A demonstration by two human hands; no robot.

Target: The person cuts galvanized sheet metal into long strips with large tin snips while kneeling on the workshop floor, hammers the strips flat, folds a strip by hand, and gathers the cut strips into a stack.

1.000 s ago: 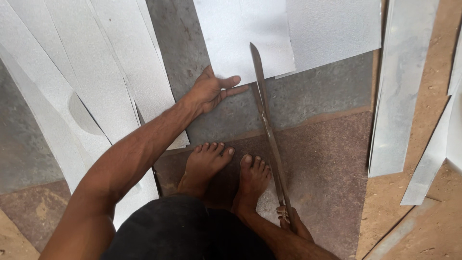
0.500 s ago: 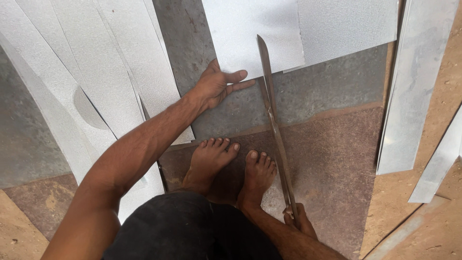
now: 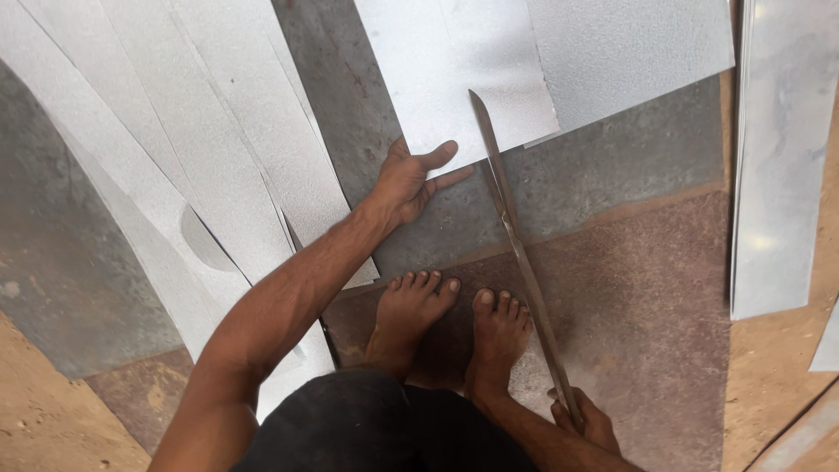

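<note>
My left hand reaches forward and grips the near edge of a pale galvanised metal sheet lying on the floor, thumb on top. My right hand, low by my right foot, is closed around the handles of long metal shears. The shears run up from that hand, and their blade tips sit at the sheet's near edge, just right of my left hand. My two bare feet stand side by side on the stone floor between the hands.
Several long cut strips of sheet metal fan out on the left. Another sheet lies at the top right, and narrow strips lie along the right. The floor is grey and reddish stone, with sandy ground at the edges.
The view has shifted slightly. My left hand keeps hold of the sheet edge. The shears have stayed along the same line, with their tips at the sheet.
</note>
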